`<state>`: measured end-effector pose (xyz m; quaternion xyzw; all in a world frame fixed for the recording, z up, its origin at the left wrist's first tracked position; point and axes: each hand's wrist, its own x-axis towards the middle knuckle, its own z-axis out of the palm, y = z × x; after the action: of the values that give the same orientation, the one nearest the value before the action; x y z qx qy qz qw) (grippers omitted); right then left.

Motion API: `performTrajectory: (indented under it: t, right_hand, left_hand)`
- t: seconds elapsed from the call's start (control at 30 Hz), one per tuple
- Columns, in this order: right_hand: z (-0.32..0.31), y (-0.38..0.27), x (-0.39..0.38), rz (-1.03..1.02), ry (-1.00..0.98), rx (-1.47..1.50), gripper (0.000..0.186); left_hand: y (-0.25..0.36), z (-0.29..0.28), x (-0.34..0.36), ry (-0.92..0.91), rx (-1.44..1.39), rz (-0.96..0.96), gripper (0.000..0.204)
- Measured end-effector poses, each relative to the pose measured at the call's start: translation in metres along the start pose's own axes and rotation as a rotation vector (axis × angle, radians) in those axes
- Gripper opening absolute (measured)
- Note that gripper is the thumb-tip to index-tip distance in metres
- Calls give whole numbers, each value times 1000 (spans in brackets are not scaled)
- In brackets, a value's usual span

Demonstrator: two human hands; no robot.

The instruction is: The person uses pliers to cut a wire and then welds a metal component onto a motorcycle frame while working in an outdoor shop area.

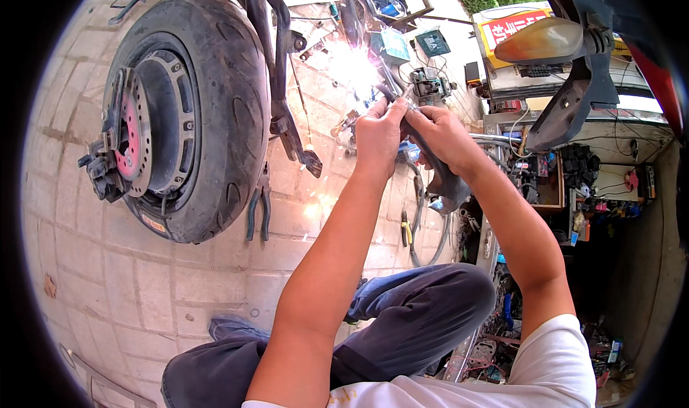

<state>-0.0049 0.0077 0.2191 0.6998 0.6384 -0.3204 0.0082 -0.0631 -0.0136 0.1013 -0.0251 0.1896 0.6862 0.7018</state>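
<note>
Both of my arms reach forward, and the hands meet near the middle top. My left hand is closed, its thumb and fingers pinching at the upper end of a long, dark, curved part. On the other side my right hand is closed around the same part, thumb close to the left thumb. The part's exact kind does not show, and my fingers cover its upper end. Just beyond my hands a white glare with sparks washes out what lies there. Orange spots of light dot the paving below it.
A scooter wheel with a drilled brake disc stands at left, beside a dark metal frame. Pliers and yellow-handled pliers lie on the paving. A turn signal juts in at upper right, above cluttered shelves.
</note>
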Motion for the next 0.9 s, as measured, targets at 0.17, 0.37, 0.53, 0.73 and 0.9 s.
performTrajectory:
  t: [0.17,0.37,0.53,0.73,0.9]
  right_hand:
    - [3,2,-1,-9,20,7,36]
    - [3,7,2,-20,16,7,35]
    - [1,1,0,3,-14,1,36]
    - [-16,-16,-19,67,18,100,35]
    - [-14,-35,-24,73,4,250,37]
  left_hand:
    - [1,2,-2,40,-14,-1,35]
    - [3,-1,-1,21,72,-26,34]
    - [2,-2,-1,-13,18,-13,29]
    - [-22,14,-25,24,-18,-52,47]
    - [-96,13,-76,-534,-69,-287,54]
